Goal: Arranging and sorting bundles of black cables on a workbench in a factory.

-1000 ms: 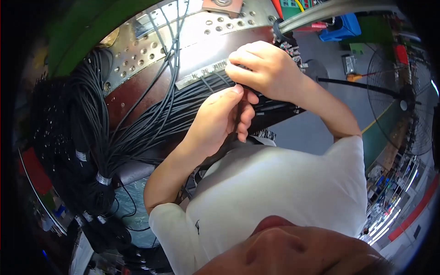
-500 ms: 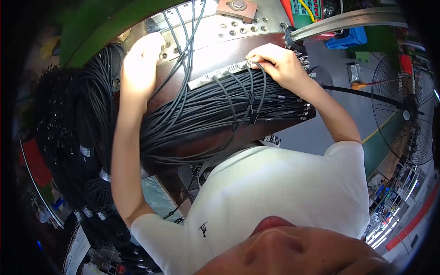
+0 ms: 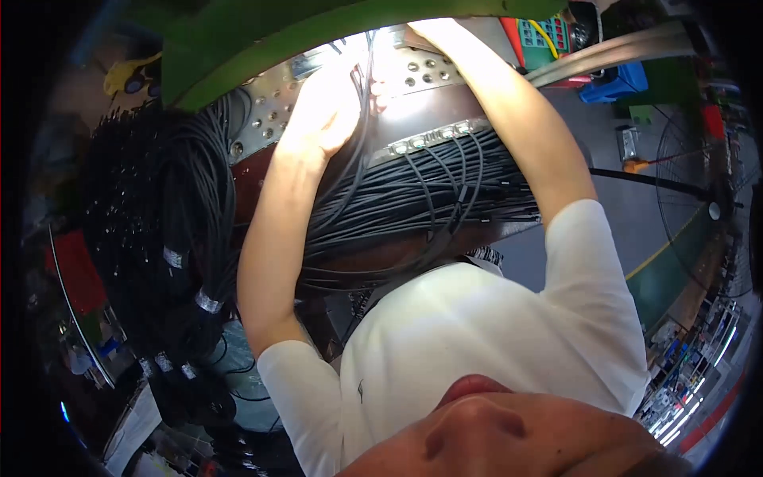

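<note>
Running away from me: slim black round cables, beside left hand; right hand farther; can't tell either grip.

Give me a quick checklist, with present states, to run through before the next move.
1. Left hand grip: cannot tell; glare washes it out beside the upright black cables.
2. Right hand fully visible: not ok; it is cut off at the edge of the green beam.
3. Narrow metal strip free of both hands: ok; neither rests on it.
4. Whole black cable bundle in view: not ok; the forearms cover parts of it.
5. Lighting at the hands: not ok; harsh glare.
</note>
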Tool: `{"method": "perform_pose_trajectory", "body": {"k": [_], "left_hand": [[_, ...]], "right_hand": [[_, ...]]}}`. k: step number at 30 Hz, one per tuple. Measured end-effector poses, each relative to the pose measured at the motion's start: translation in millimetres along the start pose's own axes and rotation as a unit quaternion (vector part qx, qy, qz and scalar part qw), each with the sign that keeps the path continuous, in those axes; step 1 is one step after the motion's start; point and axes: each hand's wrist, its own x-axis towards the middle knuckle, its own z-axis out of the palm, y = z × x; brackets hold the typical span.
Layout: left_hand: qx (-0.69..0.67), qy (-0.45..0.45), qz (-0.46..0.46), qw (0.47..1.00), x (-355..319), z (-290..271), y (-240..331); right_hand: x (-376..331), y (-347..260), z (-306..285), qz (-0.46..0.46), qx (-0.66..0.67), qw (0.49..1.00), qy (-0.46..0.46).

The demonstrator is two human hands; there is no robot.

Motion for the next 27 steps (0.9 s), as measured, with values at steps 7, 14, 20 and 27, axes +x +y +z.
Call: {"method": "perform_pose_trajectory", "body": {"k": [7,14,20,27], "left_hand": [[-0.03,0.057,-0.063,0.996,-58,37,-14],[-0.024,0.036,0.134,0.99,-167,11,23],[0.346,0.524,0.27,0.73,-248,-94,118],[0.31,0.074,-0.157,0.935,-125,7,-12]], "right_hand": [[-61,-134,7,0.132,0.011,0.991,-0.001],[-68,-19,37,-0.287,-0.23,0.921,0.127],[-88,-54,49,-0.289,-0.211,0.917,0.177],[-148,-41,58,-0.229,-0.01,0.97,0.076]]}}
